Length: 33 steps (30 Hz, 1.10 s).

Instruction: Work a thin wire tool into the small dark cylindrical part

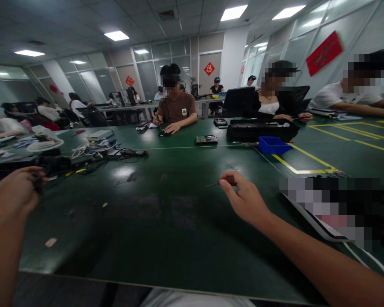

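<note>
My right hand (246, 198) is closed around a small screwdriver (213, 184) above the green table (141, 238). Its thin metal shaft points left, and most of the handle is hidden in my fingers, with a bit of red at the front. At the left edge, my left hand (14, 192) is raised with its fingers curled round something dark, too blurred to name. Just beyond that hand lies a heap of black parts and cables (56, 162).
Across the table a person (177, 106) works on a small dark part. A hard drive (206, 140), a blue bin (273, 146) and a long black casing (262, 130) stand farther back. At right lies a white-edged device (313, 221) with a cable. White fan-like part (45, 144) sits far left.
</note>
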{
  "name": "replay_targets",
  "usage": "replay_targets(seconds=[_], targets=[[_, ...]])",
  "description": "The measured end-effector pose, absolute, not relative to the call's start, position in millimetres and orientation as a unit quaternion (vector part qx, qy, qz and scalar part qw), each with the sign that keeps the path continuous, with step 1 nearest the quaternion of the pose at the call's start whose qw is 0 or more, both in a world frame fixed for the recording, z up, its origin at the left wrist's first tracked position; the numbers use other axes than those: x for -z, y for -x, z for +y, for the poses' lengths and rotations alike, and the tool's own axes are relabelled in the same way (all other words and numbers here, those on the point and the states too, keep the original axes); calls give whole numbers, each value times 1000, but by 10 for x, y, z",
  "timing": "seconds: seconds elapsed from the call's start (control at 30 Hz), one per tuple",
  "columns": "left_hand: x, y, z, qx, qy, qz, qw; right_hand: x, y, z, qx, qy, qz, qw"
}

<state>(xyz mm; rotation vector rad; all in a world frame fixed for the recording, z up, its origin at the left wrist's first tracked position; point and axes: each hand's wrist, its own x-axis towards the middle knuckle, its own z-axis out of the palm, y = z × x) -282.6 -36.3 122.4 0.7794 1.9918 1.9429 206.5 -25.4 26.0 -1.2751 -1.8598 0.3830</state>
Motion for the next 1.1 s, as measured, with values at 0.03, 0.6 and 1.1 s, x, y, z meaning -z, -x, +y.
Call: replay_targets(seconds=[0.03,0.6,1.1], targets=[[-1192,2815,-295,-678,-286,661,146,-259,-2065,-257,-153,507,-739,416],[-388,185,177,-439,-567,486,500,-350,-2073,-355,-105,485,-736,460],[-35,99,67,-334,-759,440,346,-250,-2068,-352,-174,443,-716,512]])
